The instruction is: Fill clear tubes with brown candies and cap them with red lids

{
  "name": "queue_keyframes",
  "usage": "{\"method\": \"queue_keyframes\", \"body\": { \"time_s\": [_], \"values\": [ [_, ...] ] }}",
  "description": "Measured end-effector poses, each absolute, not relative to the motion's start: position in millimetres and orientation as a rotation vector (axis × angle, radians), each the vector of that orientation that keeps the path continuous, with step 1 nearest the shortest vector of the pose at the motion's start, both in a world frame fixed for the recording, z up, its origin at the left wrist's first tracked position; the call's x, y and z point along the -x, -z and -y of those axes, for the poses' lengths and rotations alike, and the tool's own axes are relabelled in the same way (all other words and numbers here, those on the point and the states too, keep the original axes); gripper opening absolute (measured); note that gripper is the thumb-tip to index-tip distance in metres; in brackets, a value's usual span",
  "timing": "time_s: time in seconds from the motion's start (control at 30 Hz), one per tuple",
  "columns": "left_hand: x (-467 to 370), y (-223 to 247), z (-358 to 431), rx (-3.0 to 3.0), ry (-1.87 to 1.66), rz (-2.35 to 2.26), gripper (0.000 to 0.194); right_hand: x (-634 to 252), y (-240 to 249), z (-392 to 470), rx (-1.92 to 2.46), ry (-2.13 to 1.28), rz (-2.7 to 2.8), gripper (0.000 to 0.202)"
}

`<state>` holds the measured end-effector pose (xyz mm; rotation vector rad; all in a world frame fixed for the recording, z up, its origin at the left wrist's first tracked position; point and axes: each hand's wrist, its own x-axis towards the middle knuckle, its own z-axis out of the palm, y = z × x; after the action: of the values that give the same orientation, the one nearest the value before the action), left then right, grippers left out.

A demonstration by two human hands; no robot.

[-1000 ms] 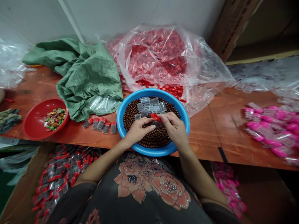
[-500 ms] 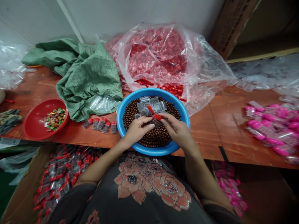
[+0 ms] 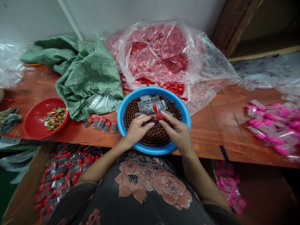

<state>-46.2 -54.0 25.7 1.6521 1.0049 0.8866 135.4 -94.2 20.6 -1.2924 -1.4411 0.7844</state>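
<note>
Over a blue basin (image 3: 120,125) of brown beads (image 3: 152,142), both my hands are closed on one small clear box, largely hidden by my fingers. Its red flip-top cap (image 3: 159,117) stands with the flap raised. My left hand (image 3: 137,131) pinches the box from the left. At the cap end, the fingers and thumb of my right hand (image 3: 178,131) grip the red cap. Several empty clear boxes (image 3: 146,104) lie on the beads just beyond my fingers. Left of the basin, several filled boxes with red caps (image 3: 102,123) rest on the table.
Behind the basin sits a clear bag of red caps (image 3: 159,53). A green sack (image 3: 86,75) with clear boxes and a red bowl (image 3: 30,122) of wrapped sweets are at left. Pink-capped containers (image 3: 276,125) lie right. A carton below holds red-capped boxes (image 3: 58,175).
The red cap has tilted, its raised flap now more upright and slightly to the right. My right thumb and fingers have shifted around the cap; my left hand stays almost in place.
</note>
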Motion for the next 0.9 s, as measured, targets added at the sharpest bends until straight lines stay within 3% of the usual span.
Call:
{"method": "queue_keyframes", "body": {
  "time_s": [0.5,0.7,0.9],
  "values": [
    [49.2,-38.8,56.5,-1.738,-0.910,-0.917,0.029,-151.9,-13.2,92.8,1.148,-0.708,1.616,0.039],
    [48.7,-40.7,58.3,-1.807,-0.904,-0.884,0.030,-143.1,-16.2,99.5,1.211,-0.759,1.439,0.030],
    [49.6,-41.9,58.9,-1.763,-0.910,-0.932,0.026,-141.7,-8.8,101.1,1.188,-0.501,1.676,0.039]
  ]
}}
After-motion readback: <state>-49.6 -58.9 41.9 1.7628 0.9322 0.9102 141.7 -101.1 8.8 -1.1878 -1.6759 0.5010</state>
